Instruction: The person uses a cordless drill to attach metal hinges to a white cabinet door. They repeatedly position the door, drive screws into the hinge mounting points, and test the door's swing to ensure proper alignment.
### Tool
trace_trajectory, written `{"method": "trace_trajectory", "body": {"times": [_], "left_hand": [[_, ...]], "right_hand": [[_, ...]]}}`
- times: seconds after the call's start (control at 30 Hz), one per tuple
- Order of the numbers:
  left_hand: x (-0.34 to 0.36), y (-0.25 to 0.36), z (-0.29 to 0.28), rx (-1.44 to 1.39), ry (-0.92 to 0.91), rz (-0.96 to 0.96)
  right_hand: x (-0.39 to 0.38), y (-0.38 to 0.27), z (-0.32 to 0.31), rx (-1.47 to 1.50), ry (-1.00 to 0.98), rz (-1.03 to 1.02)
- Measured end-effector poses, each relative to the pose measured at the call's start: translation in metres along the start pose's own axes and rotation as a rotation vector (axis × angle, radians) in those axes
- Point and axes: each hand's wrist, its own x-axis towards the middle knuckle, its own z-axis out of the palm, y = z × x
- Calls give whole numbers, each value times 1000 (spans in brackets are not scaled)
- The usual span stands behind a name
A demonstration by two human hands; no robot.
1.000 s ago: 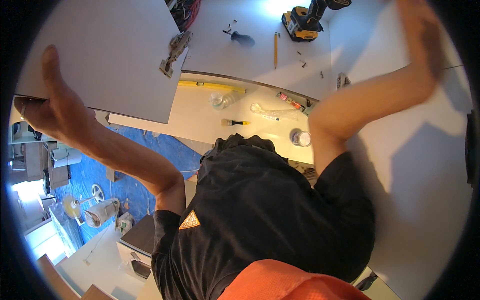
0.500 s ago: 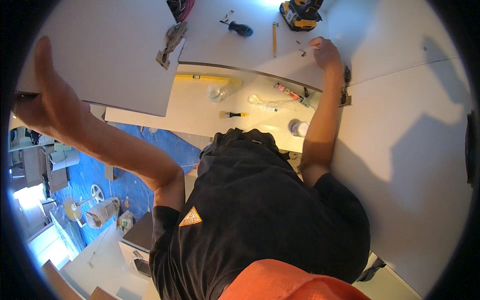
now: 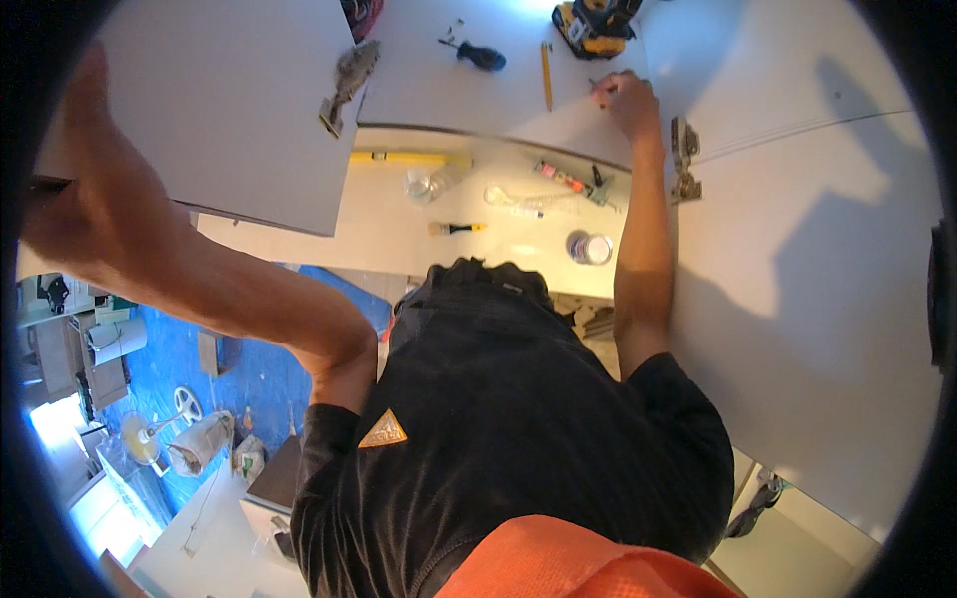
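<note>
My left hand [image 3: 80, 149] is at the far left on a white cabinet door [image 3: 229, 110], its thumb along the door's face and the other fingers hidden at the edge. Over the white cabinet shelf [image 3: 449, 100], my right hand [image 3: 628, 102] has its fingertips pinched together low on the surface. A small dark screw-like piece [image 3: 594, 85] shows by those fingertips; whatever is between them cannot be made out. Left of this hand lies a yellow pencil [image 3: 546, 78], and behind it stands a yellow-and-black cordless drill [image 3: 595, 30]. A dark-handled screwdriver [image 3: 482, 57] rests farther left.
Metal hinges [image 3: 349, 88] are on the left door and on the right panel [image 3: 788, 249]. A lower shelf holds a yellow level [image 3: 414, 158], a clear jar [image 3: 427, 185], a paintbrush [image 3: 457, 228], a caulking gun [image 3: 573, 179] and a can [image 3: 590, 248]. Blue sheeting [image 3: 259, 369] covers the floor.
My right hand has moved slightly left and down onto the small pieces, covering one of them. My left hand stays at the door while its forearm shifts slightly.
</note>
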Motion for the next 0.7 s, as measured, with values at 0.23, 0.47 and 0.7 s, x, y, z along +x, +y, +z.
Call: {"method": "trace_trajectory", "body": {"times": [0.23,0.47,0.7], "left_hand": [[3,-17,0,-217,44,2],[0,-6,2,-205,98,-16],[8,-20,-1,-19,164,-123]], "right_hand": [[4,-1,-9,122,-25,-44],[6,11,1,235,76,-5],[15,-3,-16,250,261,87]]}}
